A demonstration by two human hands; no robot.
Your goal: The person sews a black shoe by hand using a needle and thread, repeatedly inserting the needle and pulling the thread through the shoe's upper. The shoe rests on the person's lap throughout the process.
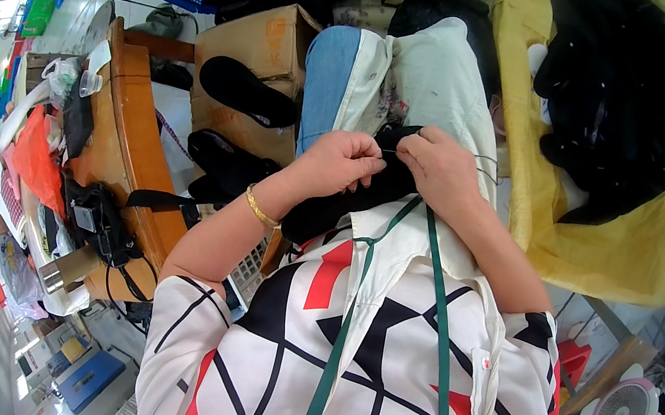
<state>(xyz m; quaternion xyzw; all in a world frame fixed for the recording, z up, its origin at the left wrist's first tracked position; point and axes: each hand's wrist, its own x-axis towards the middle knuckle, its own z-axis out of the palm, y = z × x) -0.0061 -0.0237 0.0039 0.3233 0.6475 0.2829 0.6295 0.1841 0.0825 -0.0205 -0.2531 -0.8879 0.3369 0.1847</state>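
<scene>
On my lap lies a soft black item (332,212), seemingly a cloth shoe, partly covered by my hands and wrists. My left hand (338,163) is closed over it, with thumb and forefinger pinched together. Close by on its right, my right hand (441,171) is also pinched, with its fingertips at the black material. A thin, pale, thread-like line shows between the two sets of fingertips. Whatever each pinch holds is too small to make out. Under the work is a pale apron (447,77) spread over my legs.
Black shoes (248,93) rest against a cardboard box (246,39) at the left. Beside them stands a wooden chair (124,111) with a black bag (98,217). To the right, a yellow sack (606,253) holds a pile of black pieces (623,98). A fan (623,414) stands at lower right.
</scene>
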